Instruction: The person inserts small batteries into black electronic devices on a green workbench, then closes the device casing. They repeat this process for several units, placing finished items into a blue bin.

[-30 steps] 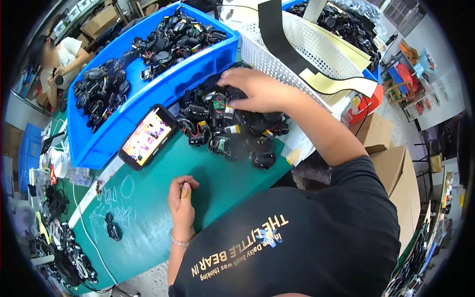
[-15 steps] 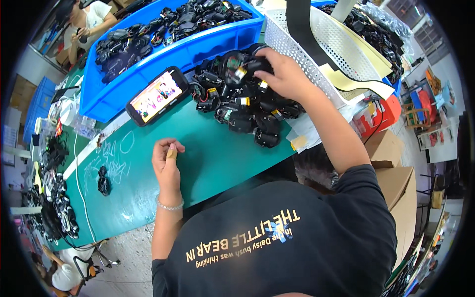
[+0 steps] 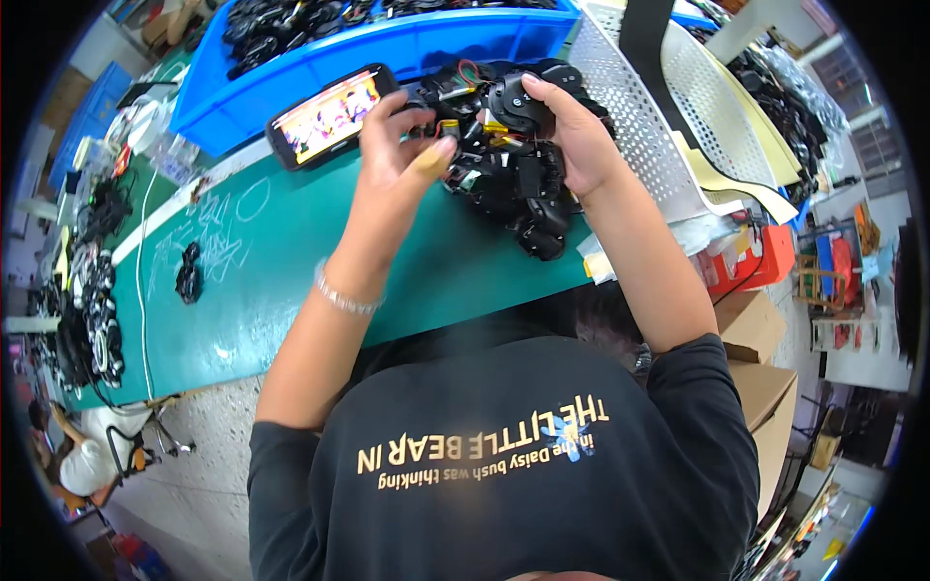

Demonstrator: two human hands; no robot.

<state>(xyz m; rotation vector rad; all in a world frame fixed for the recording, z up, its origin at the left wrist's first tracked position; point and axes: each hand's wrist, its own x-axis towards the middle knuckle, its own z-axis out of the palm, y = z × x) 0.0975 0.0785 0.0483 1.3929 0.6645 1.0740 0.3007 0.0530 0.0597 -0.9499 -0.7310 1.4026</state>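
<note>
My right hand is closed on a black rounded plastic device, its thumb lying on top. A small yellow part and thin wires show just below the device. My left hand, a tan bandage round its thumb, is at the left side of the pile with fingers apart and nothing in it. Beneath and around both hands lies a heap of similar black devices with loose wires and yellow pieces. A phone with a lit screen leans behind my left hand.
At the back stands a blue bin full of black devices. A white perforated basket with a dark strip is to the right. A coiled black cable lies on the green table; more cables are bundled at far left.
My right hand has lifted a device from the pile and turned it. The left hand has moved forward and right to the pile, its fingers spreading. The view has shifted.
</note>
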